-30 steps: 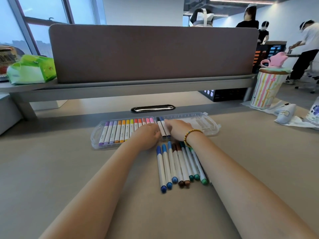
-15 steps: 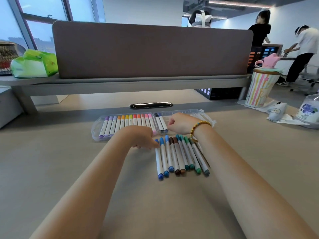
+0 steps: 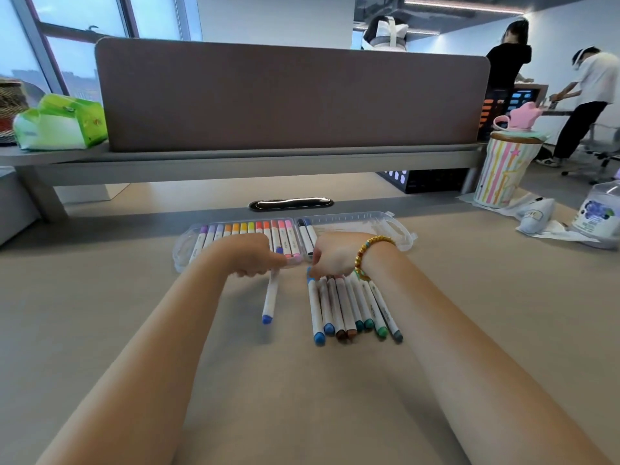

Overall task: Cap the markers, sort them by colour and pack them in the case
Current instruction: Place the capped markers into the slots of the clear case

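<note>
Case (image 3: 352, 219) lies open on the table (image 3: 100, 313), right half nearly bare. My right hand (image 3: 330, 255) curls over the loose markers (image 3: 349, 307) and could scatter them; my left hand (image 3: 250, 255) grips a blue marker (image 3: 271, 298) loosely, so it might slip.

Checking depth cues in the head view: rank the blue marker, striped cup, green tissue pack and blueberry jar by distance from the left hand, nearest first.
1. Blue marker: gripped in the left hand itself.
2. Green tissue pack: far left, on the raised shelf.
3. Striped cup: far right, by the divider's end.
4. Blueberry jar: at the right edge, farthest.
</note>
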{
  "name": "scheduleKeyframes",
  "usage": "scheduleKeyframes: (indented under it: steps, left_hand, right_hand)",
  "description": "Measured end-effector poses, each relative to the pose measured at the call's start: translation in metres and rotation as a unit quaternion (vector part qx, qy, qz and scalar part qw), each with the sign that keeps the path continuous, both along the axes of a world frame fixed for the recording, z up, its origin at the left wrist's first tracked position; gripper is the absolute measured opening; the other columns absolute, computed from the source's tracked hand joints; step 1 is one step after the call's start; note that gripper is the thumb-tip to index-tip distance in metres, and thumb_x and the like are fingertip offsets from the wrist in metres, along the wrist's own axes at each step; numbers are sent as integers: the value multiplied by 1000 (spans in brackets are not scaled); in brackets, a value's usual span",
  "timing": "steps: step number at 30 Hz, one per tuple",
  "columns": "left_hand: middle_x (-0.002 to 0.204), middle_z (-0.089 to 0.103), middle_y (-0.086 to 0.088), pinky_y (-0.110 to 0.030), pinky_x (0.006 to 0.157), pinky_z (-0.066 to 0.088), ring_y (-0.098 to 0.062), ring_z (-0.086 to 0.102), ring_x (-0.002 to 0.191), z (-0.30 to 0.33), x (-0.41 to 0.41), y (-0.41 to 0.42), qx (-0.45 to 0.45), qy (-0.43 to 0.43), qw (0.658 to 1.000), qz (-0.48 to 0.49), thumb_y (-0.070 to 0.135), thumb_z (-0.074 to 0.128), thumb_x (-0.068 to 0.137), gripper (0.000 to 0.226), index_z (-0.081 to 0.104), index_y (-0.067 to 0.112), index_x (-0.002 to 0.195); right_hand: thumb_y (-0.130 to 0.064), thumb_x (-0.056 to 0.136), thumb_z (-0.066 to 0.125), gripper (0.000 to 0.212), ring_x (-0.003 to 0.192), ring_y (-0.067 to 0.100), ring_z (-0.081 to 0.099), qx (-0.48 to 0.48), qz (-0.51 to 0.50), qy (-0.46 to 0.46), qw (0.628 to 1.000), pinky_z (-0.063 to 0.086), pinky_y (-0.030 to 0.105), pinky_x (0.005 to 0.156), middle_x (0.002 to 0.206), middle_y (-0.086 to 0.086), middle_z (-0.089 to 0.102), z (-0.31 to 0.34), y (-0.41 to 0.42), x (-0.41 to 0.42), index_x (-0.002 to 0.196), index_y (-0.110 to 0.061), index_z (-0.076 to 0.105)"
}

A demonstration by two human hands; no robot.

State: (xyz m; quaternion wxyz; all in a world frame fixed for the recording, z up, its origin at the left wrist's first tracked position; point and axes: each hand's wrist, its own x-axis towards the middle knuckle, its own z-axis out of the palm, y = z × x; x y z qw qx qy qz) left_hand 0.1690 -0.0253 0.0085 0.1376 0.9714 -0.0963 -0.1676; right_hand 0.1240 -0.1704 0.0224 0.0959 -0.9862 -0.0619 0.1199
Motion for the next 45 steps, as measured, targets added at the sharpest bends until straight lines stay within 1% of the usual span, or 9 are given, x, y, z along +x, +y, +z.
scheduleKeyframes:
  steps: [3, 7, 11, 16, 21, 28, 36, 41, 45]
  left_hand:
    - [69, 49, -4, -22, 53, 36, -13, 39, 55, 4, 9, 12, -79, -2, 996, 44, 34, 47, 95, 30, 57, 10, 79]
    - [70, 47, -3, -21, 50, 32, -12, 34, 53, 6, 9, 14, -142, 12, 987, 69, 27, 42, 97, 24, 54, 12, 83]
    - [75, 50, -3, -22, 51, 31, -13, 34, 53, 7, 10, 14, -202, 17, 976, 77, 25, 42, 96, 21, 53, 13, 83]
    - [71, 48, -2, -20, 47, 28, -13, 33, 50, 6, 8, 11, -236, 20, 968, 82, 23, 41, 95, 21, 52, 14, 79]
    - [73, 50, -1, -20, 47, 29, -13, 35, 52, 5, 11, 4, -255, 14, 963, 86, 23, 39, 95, 22, 53, 14, 81]
    - [74, 55, 1, -19, 46, 32, -12, 41, 55, 4, 36, -41, -267, 19, 962, 53, 22, 37, 96, 26, 52, 11, 77]
    - [60, 41, -4, -24, 48, 29, -15, 33, 49, 11, 91, -85, -163, -11, 985, 50, 22, 36, 98, 36, 49, 7, 68]
    - [61, 37, -5, -27, 52, 29, -17, 32, 50, 7, 103, -86, -65, -7, 998, 18, 20, 34, 98, 27, 44, 5, 78]
    - [67, 39, -3, -26, 60, 34, -14, 37, 56, 4, 100, -87, -38, -27, 999, 6, 20, 30, 100, 31, 50, 0, 112]
  right_hand:
    - [-29, 95, 51, 39, 75, 15, 50, -34, 5, -5, 999, 35, 17, 56, 78, 1, 50, -4, 8, -5, 125, -5, 52]
    - [-29, 95, 51, 51, 110, 23, 53, -56, 0, -4, 998, 43, 28, 82, 127, 10, 54, -18, 16, -5, 141, -13, 38]
    - [-26, 92, 55, 40, 87, 19, 50, -35, -11, -4, 999, 41, 27, 71, 104, 8, 56, -22, 19, -3, 128, -9, 49]
    - [-33, 91, 53, 34, 81, 16, 51, 9, -19, 20, 1000, 39, 23, 63, 99, 5, 57, -17, 17, -1, 119, -12, 54]
    - [-39, 95, 43, 34, 49, 10, 41, 150, -79, 58, 984, 32, 19, 43, 63, 0, 49, -5, -12, 11, 70, -16, 50]
    - [-25, 97, 37, 29, 37, 6, 42, 351, -206, 43, 913, 26, 14, 33, 69, 8, 70, 2, -67, 42, 85, -4, 54]
    - [-23, 98, 38, 29, 46, 10, 40, 387, -235, -8, 891, 26, 15, 35, 67, 5, 63, -7, -88, 80, 85, -5, 56]
    - [-29, 100, 36, 30, 49, 9, 44, 395, -230, -1, 889, 31, 16, 36, 67, 2, 63, -17, -79, 97, 85, -10, 54]
    - [-32, 100, 34, 32, 52, 10, 47, 396, -225, -7, 890, 35, 19, 46, 68, 1, 63, -21, -70, 103, 83, -12, 54]
